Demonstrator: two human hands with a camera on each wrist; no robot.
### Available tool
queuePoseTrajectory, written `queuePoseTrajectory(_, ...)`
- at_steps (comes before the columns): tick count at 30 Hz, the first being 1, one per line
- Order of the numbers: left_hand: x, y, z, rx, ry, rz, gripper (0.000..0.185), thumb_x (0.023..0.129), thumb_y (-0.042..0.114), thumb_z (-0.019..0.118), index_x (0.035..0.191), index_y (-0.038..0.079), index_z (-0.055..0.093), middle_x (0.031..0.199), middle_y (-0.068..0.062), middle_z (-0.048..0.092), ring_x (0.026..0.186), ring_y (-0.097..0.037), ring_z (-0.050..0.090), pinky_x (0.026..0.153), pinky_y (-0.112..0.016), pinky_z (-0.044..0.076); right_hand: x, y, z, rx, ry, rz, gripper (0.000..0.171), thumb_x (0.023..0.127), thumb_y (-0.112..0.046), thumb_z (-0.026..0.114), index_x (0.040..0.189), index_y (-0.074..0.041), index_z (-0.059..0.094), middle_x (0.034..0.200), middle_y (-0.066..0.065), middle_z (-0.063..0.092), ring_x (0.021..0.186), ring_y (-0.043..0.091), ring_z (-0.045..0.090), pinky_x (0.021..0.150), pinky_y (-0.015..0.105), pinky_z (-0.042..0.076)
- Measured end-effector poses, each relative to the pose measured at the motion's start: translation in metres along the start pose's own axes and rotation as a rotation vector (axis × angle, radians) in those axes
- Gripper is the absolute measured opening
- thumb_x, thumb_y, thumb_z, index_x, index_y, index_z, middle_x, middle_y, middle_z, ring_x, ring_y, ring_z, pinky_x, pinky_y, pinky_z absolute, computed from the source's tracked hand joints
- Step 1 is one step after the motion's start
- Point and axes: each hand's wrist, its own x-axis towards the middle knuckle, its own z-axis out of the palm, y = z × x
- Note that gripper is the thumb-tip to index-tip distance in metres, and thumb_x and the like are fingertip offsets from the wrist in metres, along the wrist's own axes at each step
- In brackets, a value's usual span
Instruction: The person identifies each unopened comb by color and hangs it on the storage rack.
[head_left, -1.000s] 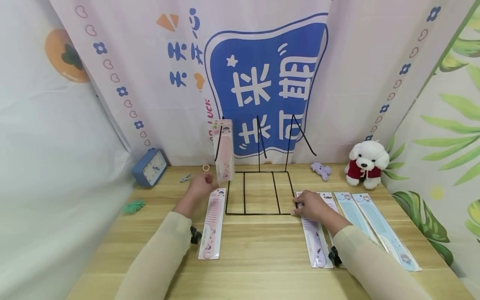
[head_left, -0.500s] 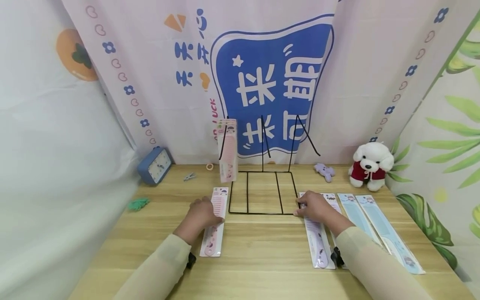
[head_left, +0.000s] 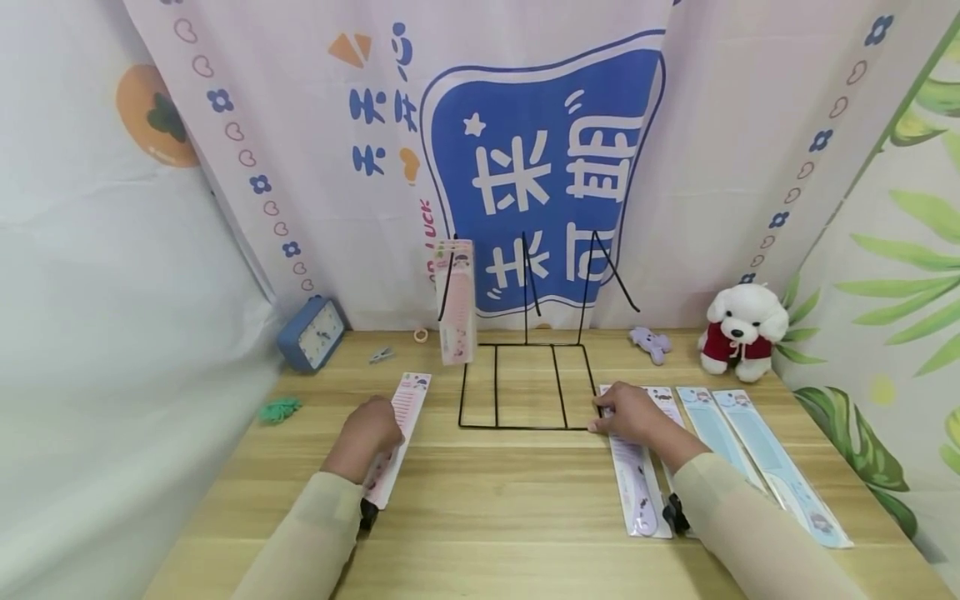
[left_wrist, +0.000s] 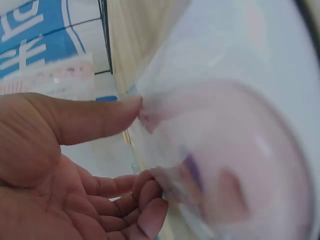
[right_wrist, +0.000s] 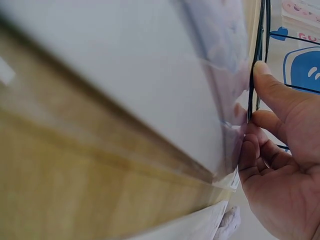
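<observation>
Five packaged combs [head_left: 397, 429], one wire rack [head_left: 525, 383], one clock [head_left: 311, 333].

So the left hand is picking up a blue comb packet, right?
Not blue. The head view shows the left hand holding a pink comb packet, and the left wrist view shows its thumb and fingers pinching the packet's edge. The blue comb packets lie over on the right side of the table.

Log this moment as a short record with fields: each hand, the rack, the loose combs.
left hand: grips a packaged pink comb, lifted off the table
right hand: pinches the front right corner of the black wire rack, resting over a packaged purple comb
rack load: one pink comb pack hangs on the leftmost prong
loose combs: two blue comb packs lie flat at right
</observation>
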Motion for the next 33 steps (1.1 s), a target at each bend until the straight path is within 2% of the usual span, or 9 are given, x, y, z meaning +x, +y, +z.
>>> queuePoseTrajectory(5, 0.002, -0.006, -0.003, -0.057, -0.029, 0.001, 0.048, 0.09, 0.003, 0.076, 0.127, -0.023, 0.059, 0.114, -0.028, 0.068, 0.086, -0.032, 0.063, 0.067, -0.037, 0.055, -0.002, 0.0, 0.001, 0.002, 0.004, 0.0, 0.057, 0.097, -0.029, 0.086, 0.143, 0.0, 0.07, 0.141, 0.025, 0.067, 0.137, 0.05, 0.06, 0.117, 0.063, 0.05)
queuePoseTrajectory(9, 0.005, -0.014, -0.003, -0.155, -0.04, -0.003, 0.048, 0.089, 0.001, 0.071, 0.128, -0.023, 0.057, 0.113, -0.029, 0.067, 0.09, -0.034, 0.064, 0.077, -0.043, 0.061, -0.003, 0.0, 0.002, 0.004, 0.004, -0.015, 0.056, 0.096, -0.029, 0.086, 0.142, 0.001, 0.071, 0.14, 0.026, 0.068, 0.136, 0.051, 0.06, 0.117, 0.064, 0.05)
queuePoseTrajectory(15, 0.009, -0.036, -0.002, -0.438, -0.019, 0.012, 0.057, 0.096, -0.003, 0.048, 0.151, -0.018, 0.042, 0.126, -0.034, 0.059, 0.098, -0.038, 0.063, 0.082, -0.043, 0.06, -0.002, 0.001, 0.003, -0.006, 0.003, -0.029, 0.055, 0.097, -0.028, 0.085, 0.142, 0.001, 0.071, 0.14, 0.026, 0.068, 0.137, 0.05, 0.061, 0.118, 0.063, 0.049)
queuePoseTrajectory(19, 0.01, -0.043, -0.01, -0.633, -0.015, 0.008, 0.053, 0.104, -0.001, 0.04, 0.157, -0.008, 0.04, 0.145, -0.03, 0.052, 0.12, -0.04, 0.058, 0.102, -0.049, 0.054, 0.0, 0.001, 0.001, -0.002, 0.006, -0.013, 0.056, 0.097, -0.029, 0.085, 0.142, 0.0, 0.07, 0.141, 0.025, 0.067, 0.137, 0.05, 0.06, 0.117, 0.064, 0.049)
queuePoseTrajectory(22, 0.009, -0.041, -0.02, -0.787, 0.012, 0.007, 0.047, 0.111, 0.003, 0.04, 0.158, -0.002, 0.036, 0.154, -0.027, 0.048, 0.133, -0.038, 0.052, 0.114, -0.051, 0.047, 0.0, 0.001, 0.0, 0.009, 0.005, -0.004, 0.056, 0.097, -0.028, 0.085, 0.143, 0.0, 0.07, 0.141, 0.025, 0.067, 0.137, 0.05, 0.06, 0.118, 0.063, 0.049)
queuePoseTrajectory(25, 0.005, -0.04, -0.029, -0.918, 0.044, 0.104, 0.04, 0.113, 0.001, 0.043, 0.152, 0.001, 0.04, 0.151, -0.021, 0.052, 0.13, -0.03, 0.053, 0.11, -0.04, 0.05, 0.0, 0.001, 0.0, 0.005, 0.006, -0.015, 0.056, 0.097, -0.028, 0.086, 0.142, 0.001, 0.07, 0.14, 0.025, 0.068, 0.136, 0.05, 0.061, 0.117, 0.063, 0.049)
queuePoseTrajectory(28, 0.002, -0.043, -0.032, -1.095, 0.022, 0.261, 0.028, 0.111, -0.005, 0.046, 0.137, 0.006, 0.05, 0.135, -0.007, 0.061, 0.12, -0.018, 0.058, 0.098, -0.027, 0.055, -0.001, 0.002, 0.0, 0.0, 0.009, -0.031, 0.056, 0.096, -0.028, 0.086, 0.141, 0.002, 0.071, 0.139, 0.026, 0.068, 0.135, 0.051, 0.061, 0.116, 0.064, 0.05)
queuePoseTrajectory(31, -0.001, -0.048, -0.028, -1.256, -0.082, 0.478, 0.029, 0.109, -0.01, 0.049, 0.122, 0.015, 0.057, 0.121, 0.005, 0.065, 0.112, -0.009, 0.063, 0.095, -0.022, 0.059, -0.001, 0.001, 0.0, 0.005, 0.009, -0.034, 0.056, 0.096, -0.028, 0.087, 0.141, 0.002, 0.071, 0.139, 0.026, 0.068, 0.135, 0.051, 0.061, 0.116, 0.063, 0.05)
queuePoseTrajectory(33, -0.003, -0.048, -0.025, -1.302, -0.164, 0.622, 0.033, 0.108, -0.012, 0.05, 0.118, 0.018, 0.059, 0.117, 0.008, 0.067, 0.11, -0.008, 0.065, 0.096, -0.023, 0.06, -0.001, 0.001, 0.0, 0.007, 0.011, -0.027, 0.056, 0.096, -0.028, 0.086, 0.141, 0.002, 0.071, 0.139, 0.025, 0.068, 0.135, 0.05, 0.061, 0.116, 0.063, 0.05)
